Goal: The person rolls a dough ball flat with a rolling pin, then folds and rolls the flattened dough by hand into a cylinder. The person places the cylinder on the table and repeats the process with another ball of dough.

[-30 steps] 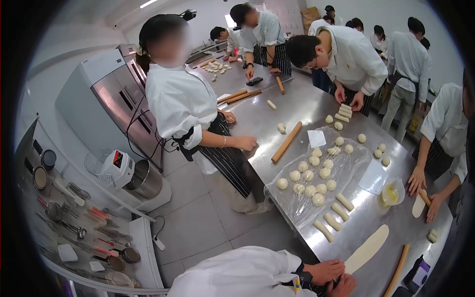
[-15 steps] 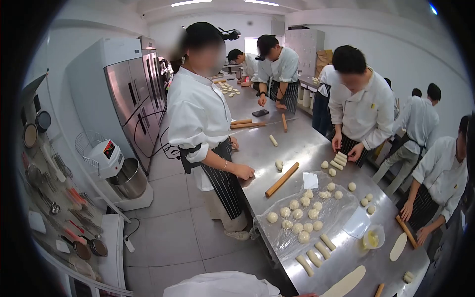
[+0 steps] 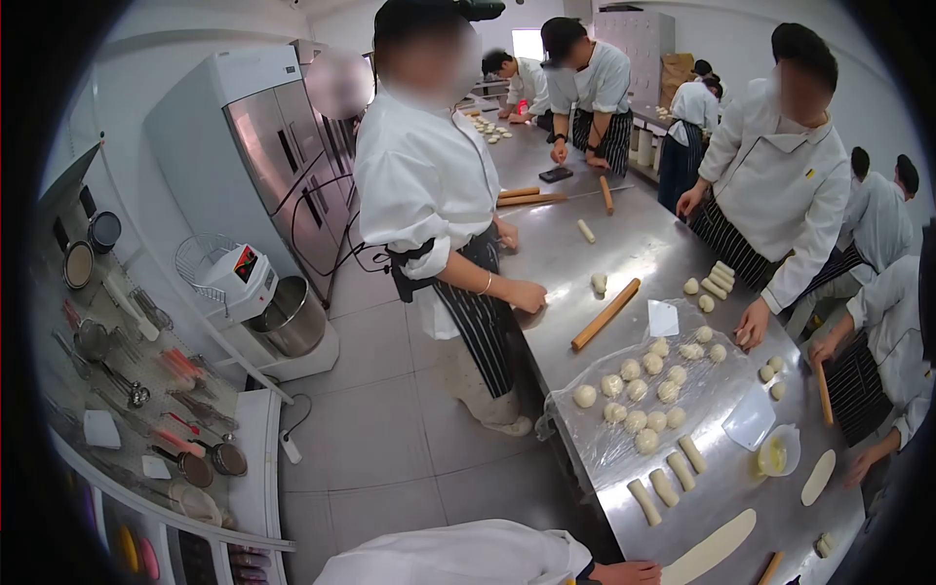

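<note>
While both hands work at the flat dough strip (image 3: pixel 710 548) a second ago, only the left hand (image 3: pixel 629 573) shows now, cut by the lower edge; the right is out of view, its state unknown. The left lies back upward, fingers at the strip's near end — whether they grip it, I cannot tell. The strip lies on the steel table (image 3: pixel 663 229), near four dough rolls (image 3: pixel 665 487). The fridge label (image 3: pixel 291 69) is too small to read.
</note>
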Demonstrator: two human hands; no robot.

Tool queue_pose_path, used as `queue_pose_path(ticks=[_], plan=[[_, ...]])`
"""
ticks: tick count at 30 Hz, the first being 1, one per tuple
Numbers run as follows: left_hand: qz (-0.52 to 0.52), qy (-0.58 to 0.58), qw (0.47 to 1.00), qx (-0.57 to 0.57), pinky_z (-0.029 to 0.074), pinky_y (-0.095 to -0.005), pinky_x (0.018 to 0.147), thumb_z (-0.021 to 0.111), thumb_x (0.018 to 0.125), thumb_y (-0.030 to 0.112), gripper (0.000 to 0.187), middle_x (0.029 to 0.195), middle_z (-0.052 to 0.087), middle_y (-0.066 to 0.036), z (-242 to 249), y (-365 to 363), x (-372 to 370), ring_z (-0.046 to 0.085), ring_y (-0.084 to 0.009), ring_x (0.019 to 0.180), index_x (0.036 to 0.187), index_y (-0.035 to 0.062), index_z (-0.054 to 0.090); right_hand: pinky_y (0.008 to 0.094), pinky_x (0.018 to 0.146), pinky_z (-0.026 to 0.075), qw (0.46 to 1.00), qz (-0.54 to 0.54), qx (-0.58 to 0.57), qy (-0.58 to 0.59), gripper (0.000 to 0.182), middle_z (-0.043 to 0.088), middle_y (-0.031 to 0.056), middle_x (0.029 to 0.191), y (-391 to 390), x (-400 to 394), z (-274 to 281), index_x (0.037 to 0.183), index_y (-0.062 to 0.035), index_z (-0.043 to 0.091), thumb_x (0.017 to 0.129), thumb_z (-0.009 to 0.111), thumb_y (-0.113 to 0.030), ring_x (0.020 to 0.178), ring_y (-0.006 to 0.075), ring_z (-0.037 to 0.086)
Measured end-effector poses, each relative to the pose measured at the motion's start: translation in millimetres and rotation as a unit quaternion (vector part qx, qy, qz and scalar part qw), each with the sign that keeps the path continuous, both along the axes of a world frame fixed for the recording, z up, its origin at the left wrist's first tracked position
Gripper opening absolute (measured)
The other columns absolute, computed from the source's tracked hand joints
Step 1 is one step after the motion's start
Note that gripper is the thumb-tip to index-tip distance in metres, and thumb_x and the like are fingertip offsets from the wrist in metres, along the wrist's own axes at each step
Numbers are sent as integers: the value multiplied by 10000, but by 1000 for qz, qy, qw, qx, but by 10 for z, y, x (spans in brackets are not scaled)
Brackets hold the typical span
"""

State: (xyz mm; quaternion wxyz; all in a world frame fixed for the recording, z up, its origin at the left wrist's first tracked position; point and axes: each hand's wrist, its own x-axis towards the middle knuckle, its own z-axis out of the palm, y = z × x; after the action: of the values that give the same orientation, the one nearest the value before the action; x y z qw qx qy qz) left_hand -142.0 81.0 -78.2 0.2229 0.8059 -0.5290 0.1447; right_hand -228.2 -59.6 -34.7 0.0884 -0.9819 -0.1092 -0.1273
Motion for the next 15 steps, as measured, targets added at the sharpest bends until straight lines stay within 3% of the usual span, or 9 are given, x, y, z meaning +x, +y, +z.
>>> queue_pose_path(ticks=[2, 5, 8, 11, 15], plan=[[8, -13, 1000, -12, 416, -455, 937, 483, 845, 295, 360, 1104, 600, -182, -40, -9, -18, 549, -328, 1062, 1015, 6, 616, 518, 936, 421, 999, -23, 0, -27, 500, 560, 238, 1213, 62, 3, -80, 1266, -15, 535, 845, 639, -263, 1088, 424, 525], [19, -57, 996, -60, 426, -444, 891, 499, 832, 288, 316, 991, 600, -157, 72, 38, -21, 553, -314, 977, 965, 23, 610, 496, 785, 487, 983, -48, -64, -165, 217, 605, 201, 988, 147, 30, -167, 1102, -22, 503, 940, 527, -164, 911, 377, 597], [6, -28, 996, -80, 426, -432, 845, 515, 820, 285, 272, 917, 576, -134, 129, 27, -25, 537, -298, 903, 905, 41, 600, 467, 822, 496, 983, -72, -35, -167, 163, 607, 172, 964, 296, 84, 65, 972, -5, 580, 890, 548, -143, 922, 360, 594], [7, -58, 991, -121, 425, -422, 812, 523, 808, 283, 247, 876, 554, -124, 90, 3, -9, 520, -289, 852, 861, 51, 589, 486, 874, 460, 985, -68, -25, -157, 258, 574, 207, 1034, 252, 72, 29, 1059, 10, 537, 859, 570, -150, 982, 392, 563], [17, -75, 992, -105, 429, -432, 858, 527, 796, 293, 279, 936, 583, -140, 159, 84, -46, 547, -298, 921, 886, 42, 609, 511, 942, 412, 990, -50, -11, -132, 422, 531, 254, 1128, 196, 0, -46, 1175, 31, 480, 818, 599, -159, 1061, 435, 521]])
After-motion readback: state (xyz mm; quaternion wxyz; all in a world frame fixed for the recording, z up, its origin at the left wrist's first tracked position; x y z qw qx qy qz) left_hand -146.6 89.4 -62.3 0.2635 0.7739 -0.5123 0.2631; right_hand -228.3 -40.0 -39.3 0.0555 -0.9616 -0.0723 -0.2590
